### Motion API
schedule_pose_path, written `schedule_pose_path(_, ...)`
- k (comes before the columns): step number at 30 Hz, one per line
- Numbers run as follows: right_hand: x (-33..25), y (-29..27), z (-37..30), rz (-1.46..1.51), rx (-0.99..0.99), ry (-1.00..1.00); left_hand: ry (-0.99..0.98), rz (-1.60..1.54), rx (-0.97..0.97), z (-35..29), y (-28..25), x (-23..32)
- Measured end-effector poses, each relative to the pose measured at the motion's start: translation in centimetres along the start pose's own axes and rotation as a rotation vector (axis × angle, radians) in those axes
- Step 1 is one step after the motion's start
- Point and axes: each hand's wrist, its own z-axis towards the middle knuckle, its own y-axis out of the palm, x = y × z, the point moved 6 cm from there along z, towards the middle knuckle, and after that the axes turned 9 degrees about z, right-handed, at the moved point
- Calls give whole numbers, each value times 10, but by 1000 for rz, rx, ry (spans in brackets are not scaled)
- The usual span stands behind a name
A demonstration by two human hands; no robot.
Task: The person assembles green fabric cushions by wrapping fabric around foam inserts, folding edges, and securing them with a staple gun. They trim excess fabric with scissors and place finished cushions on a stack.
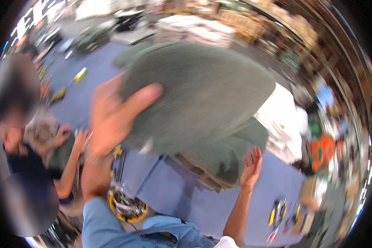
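Note:
My left hand [111, 118] is closed on the left edge of a large grey-green piece of ribbed fabric [202, 82], padded or folded like a cushion. Its thumb lies on the near face and the fingers are blurred or hidden behind. The piece is raised and tilted above the table [169, 198]. Under it, more grey-green fabric pieces [223, 159] lie stacked, with brownish edges showing. Beside the right end of that stack, my right hand [251, 167] is open, palm up, fingers apart, holding nothing. A small white tag [146, 146] shows at the piece's lower edge.
White folded fabric [281, 124] lies right of the stack. Yellow-handled tools [279, 213] rest at the table's right front. A yellow-rimmed container [128, 206] stands near my left arm. Co-workers' hands [64, 134] are at the left. Pale stacks [194, 31] stand behind.

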Motion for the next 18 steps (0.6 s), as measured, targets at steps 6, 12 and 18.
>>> schedule_pose_path(6,-30,-59,-85,235,245,-17,15,276,-132,-67,-21,52)
schedule_pose_path(12,13,-157,-259,532,549,291,140,82,-860,-81,171,135)
schedule_pose_path(18,38,-186,-353,646,539,712,525,32,-1226,-137,301,187)
